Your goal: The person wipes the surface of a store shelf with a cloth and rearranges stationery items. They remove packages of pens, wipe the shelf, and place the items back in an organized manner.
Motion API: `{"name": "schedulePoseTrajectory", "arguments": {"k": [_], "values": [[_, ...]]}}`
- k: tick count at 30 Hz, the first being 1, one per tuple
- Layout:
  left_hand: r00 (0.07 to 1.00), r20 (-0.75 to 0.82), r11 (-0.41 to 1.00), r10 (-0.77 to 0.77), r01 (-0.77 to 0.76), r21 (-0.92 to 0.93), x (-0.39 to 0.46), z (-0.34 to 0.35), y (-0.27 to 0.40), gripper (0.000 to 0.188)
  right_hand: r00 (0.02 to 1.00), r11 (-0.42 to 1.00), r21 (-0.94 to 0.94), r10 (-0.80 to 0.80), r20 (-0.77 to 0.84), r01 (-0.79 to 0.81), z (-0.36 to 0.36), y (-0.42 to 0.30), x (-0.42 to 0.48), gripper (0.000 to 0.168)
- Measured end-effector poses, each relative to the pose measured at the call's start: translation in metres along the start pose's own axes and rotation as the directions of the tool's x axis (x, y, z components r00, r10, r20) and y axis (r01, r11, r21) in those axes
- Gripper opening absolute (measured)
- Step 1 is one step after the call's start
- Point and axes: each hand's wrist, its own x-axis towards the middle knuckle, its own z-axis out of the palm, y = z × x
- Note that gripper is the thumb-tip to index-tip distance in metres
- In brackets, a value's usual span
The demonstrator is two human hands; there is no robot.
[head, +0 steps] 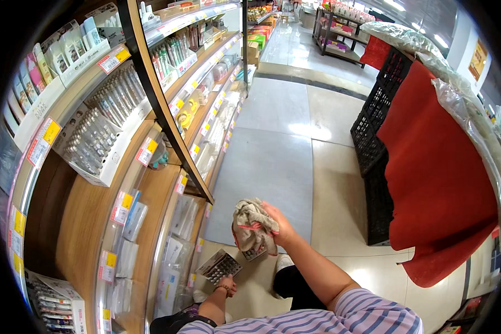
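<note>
My right hand (279,223) is closed around a crumpled grey-beige cloth (252,225) with red edging, held above the floor mat. Lower down, my left hand (227,286) is beside a display box of pens (221,267) near the floor; its fingers look curled, and whether they grip the box cannot be told. Part of another box (254,252) shows beneath the cloth. To the left, a white display box of pens (104,137) stands on a wooden shelf (83,208), with a bare stretch of board in front of it.
Shelves with price tags (122,207) and packaged stationery run along the left. A black upright post (163,104) divides them. On the right stand stacked black plastic crates (378,112) under a red cloth (438,179) and clear plastic sheeting. A grey mat (267,179) covers the aisle floor.
</note>
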Motion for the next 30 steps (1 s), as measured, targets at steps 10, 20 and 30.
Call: {"name": "schedulePoseTrajectory", "arguments": {"k": [10,20,30], "values": [[0.942,0.267,0.959,0.205,-0.248,0.138,-0.045,-0.005,0.047,0.065,0.991,0.997,-0.066,-0.046,-0.126,0.038,0.017,-0.032,-0.013,0.039],[0.693,-0.295,0.753,0.658,-0.616,0.233,0.026,-0.043,0.125,0.035,0.874,0.959,0.134,-0.166,-0.456,0.252,-0.03,-0.04,-0.002,0.025],[0.86,-0.162,0.875,0.484,-0.473,0.102,0.054,0.006,0.14,0.076,0.781,0.961,0.044,-0.196,-0.594,0.275,-0.033,-0.046,-0.003,0.029]]}}
